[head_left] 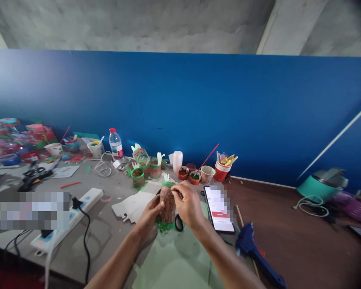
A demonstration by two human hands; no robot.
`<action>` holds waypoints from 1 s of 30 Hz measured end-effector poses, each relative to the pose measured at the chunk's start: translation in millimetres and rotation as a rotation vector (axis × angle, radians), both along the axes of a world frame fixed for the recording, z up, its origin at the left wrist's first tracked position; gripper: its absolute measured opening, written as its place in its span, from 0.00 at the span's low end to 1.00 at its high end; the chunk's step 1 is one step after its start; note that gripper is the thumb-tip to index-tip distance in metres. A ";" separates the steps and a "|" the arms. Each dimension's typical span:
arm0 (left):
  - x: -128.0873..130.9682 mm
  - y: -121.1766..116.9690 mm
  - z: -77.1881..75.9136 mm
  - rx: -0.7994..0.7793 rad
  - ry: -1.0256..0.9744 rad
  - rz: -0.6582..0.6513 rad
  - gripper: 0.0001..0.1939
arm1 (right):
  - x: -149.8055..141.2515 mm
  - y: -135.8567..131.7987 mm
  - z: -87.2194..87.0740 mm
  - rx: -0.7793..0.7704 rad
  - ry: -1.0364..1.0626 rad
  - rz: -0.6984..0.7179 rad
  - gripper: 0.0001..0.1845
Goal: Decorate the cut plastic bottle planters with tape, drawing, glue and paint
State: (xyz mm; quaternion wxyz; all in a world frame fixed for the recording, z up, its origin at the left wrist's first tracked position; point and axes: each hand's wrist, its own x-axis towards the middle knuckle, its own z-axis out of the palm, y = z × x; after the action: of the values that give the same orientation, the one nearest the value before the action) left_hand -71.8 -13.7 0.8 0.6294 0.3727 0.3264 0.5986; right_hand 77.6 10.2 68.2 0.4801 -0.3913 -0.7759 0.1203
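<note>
My left hand [153,210] is wrapped around the side of a brown-painted cup [167,206] with green at its rim and base. White pointed pieces [166,177] show at the top of this cup. My right hand [186,200] is closed, its thumb and fingertips pinched together against the cup's upper right side. What sits between those fingertips is too small to make out. Beside the cup's base is the black handle loop [179,222] of what looks like scissors. A pale green sheet [174,261] lies beneath my hands, and cut white card [135,204] lies to the left.
Similar brown-and-green cups [138,178], paint cups [195,177] and a water bottle [116,144] stand at the back. A phone [218,208] and a blue glue gun [255,253] lie right. A power strip [90,198] with cords is left. A blue partition [180,100] bounds the table.
</note>
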 end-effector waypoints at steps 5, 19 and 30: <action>0.2 1.1 -0.4 0.022 -0.009 -0.006 0.25 | -1.4 -0.1 -2.0 -0.012 0.016 -0.041 0.10; 0.5 -1.0 3.1 0.022 0.006 0.013 0.26 | 2.0 -4.7 5.7 0.111 -0.106 -0.014 0.11; 0.3 1.1 10.6 -0.020 -0.054 0.063 0.27 | 12.7 -4.6 21.0 -0.160 0.290 0.154 0.13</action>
State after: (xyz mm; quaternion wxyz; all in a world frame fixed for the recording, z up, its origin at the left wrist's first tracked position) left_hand -71.4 -12.6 11.4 0.6225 0.3395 0.3270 0.6248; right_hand 90.2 5.6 89.2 0.5437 -0.3462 -0.7139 0.2734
